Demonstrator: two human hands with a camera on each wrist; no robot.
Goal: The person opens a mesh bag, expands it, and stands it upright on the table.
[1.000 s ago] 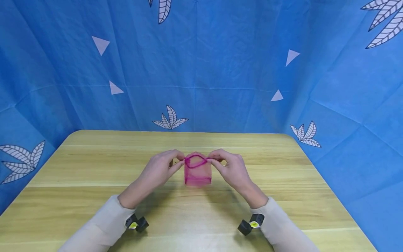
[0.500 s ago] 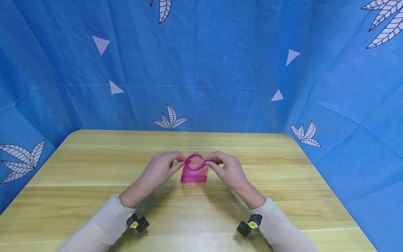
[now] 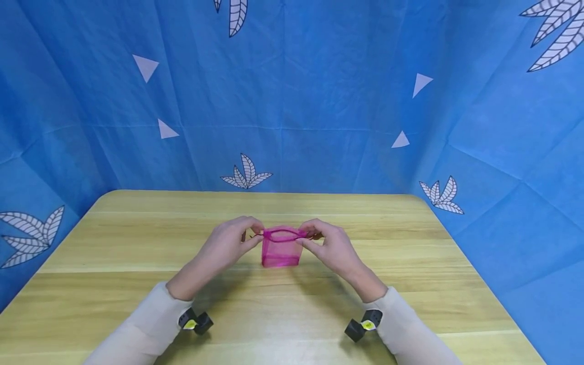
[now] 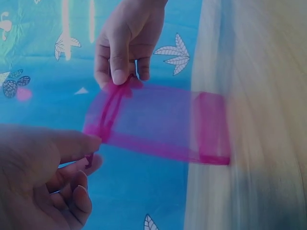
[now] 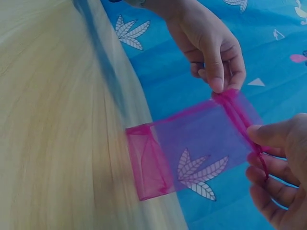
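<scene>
A sheer magenta drawstring pouch is held up between both hands near the middle of the table. My left hand pinches its upper left corner between thumb and fingers, and a bit of cord shows by those fingers. On the other side my right hand pinches the upper right corner; a short cord end hangs past its fingers in the right wrist view. The pouch mouth looks narrow, with the gathered drawstring band running between the two grips. Nothing shows inside through the see-through pouch.
The wooden table spreads out around the hands. A blue cloth with white leaves and triangles hangs behind it and along the sides. On each wrist sits a small black camera.
My hands have drawn slightly apart, the left one shifting a little left. The pouch mouth, a rounder loop half a second ago, is now flatter and wider.
</scene>
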